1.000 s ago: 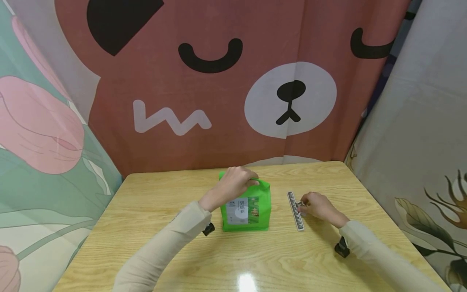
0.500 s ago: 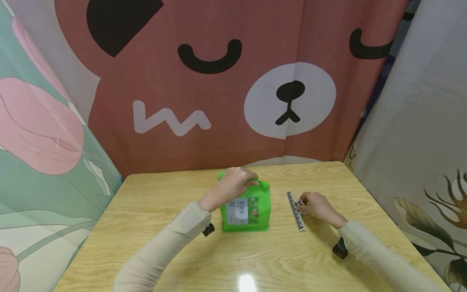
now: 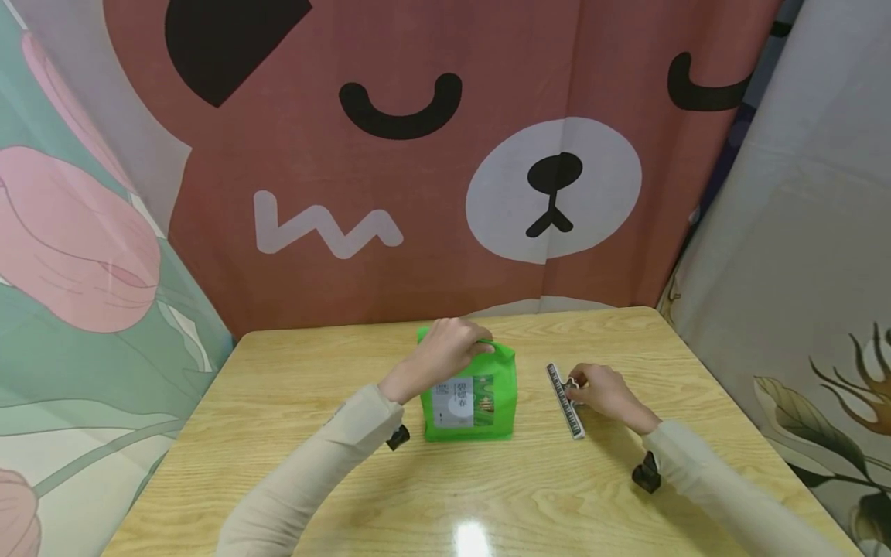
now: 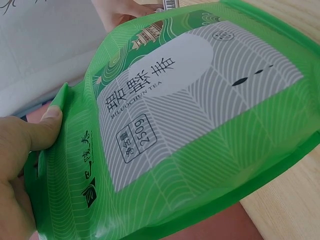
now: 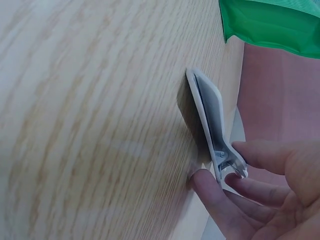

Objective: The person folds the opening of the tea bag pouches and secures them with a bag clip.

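A green bag of tea (image 3: 462, 406) with a grey label stands upright on the table, left of centre of my two hands. My left hand (image 3: 448, 344) grips its folded top edge; in the left wrist view the thumb lies over the front of that flap on the tea bag (image 4: 165, 165). To the right, my right hand (image 3: 604, 388) pinches the handle of a long bag clip (image 3: 562, 398) with a dark striped pattern. Seen from its end in the right wrist view, the bag clip (image 5: 212, 110) has its long jaws together, close over the table.
Both things are on a light wood-grain table (image 3: 292, 387). A curtain with a bear print (image 3: 418, 286) hangs right behind its far edge, and patterned cloths flank both sides. Black wrist cameras sit under both sleeves.
The bag clip has turned slightly, its far end shifting left and its near end right, as my right hand moves a little. My left hand and the tea bag stay put.
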{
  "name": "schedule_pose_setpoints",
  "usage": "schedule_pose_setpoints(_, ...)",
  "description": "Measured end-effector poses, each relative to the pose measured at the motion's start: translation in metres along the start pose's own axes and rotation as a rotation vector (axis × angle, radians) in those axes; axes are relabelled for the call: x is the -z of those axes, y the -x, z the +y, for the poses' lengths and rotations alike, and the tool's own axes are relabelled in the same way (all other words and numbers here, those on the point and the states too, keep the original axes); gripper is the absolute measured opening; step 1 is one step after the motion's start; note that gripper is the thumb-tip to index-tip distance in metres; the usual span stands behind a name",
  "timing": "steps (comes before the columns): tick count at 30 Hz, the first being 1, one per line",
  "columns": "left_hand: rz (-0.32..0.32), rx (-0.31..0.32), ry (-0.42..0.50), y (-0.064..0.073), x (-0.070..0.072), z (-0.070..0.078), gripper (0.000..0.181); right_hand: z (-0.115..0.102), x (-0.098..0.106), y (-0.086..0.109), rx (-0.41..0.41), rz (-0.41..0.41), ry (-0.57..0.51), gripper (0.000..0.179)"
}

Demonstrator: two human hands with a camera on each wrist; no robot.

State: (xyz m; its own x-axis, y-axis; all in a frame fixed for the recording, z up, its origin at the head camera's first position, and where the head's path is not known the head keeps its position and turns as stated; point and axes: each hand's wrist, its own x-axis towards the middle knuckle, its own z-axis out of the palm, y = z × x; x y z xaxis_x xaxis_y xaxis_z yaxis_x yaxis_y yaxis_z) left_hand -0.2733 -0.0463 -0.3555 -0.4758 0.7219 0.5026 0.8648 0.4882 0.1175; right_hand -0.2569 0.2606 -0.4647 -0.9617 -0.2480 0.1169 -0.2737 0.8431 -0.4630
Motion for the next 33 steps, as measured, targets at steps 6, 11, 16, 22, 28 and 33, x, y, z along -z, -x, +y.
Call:
schedule_pose_setpoints(6, -0.012, -0.007, -0.003, 0.0, 0.0011, 0.0004, 0.011, 0.0012, 0.0001, -0.0009, 0.004, 0.006, -0.014, 0.019)
schedule_pose_setpoints(11, -0.016, -0.009, -0.01, -0.0002, 0.0007, 0.0003, 0.011, 0.0016, 0.0007, -0.0021, -0.005, -0.008, 0.002, 0.023)
schedule_pose_setpoints(16, -0.011, -0.009, -0.007, -0.0002, 0.0007, 0.0004, 0.011, 0.0018, 0.0012, -0.003, -0.032, -0.034, 0.009, 0.016)
schedule_pose_setpoints(22, -0.005, -0.009, -0.006, -0.0007, 0.0003, -0.0001, 0.01, 0.0013, 0.0019, -0.0036, -0.053, -0.065, 0.003, 0.02)
schedule_pose_setpoints(28, 0.002, -0.013, -0.009, -0.0007, -0.0003, -0.0006, 0.008, 0.0016, 0.0028, -0.0026, -0.063, -0.086, -0.012, 0.015)
schedule_pose_setpoints(33, 0.005, -0.016, -0.003, -0.0006, -0.0004, -0.0007, 0.007, 0.0008, 0.0034, -0.002, -0.082, -0.097, -0.007, 0.018)
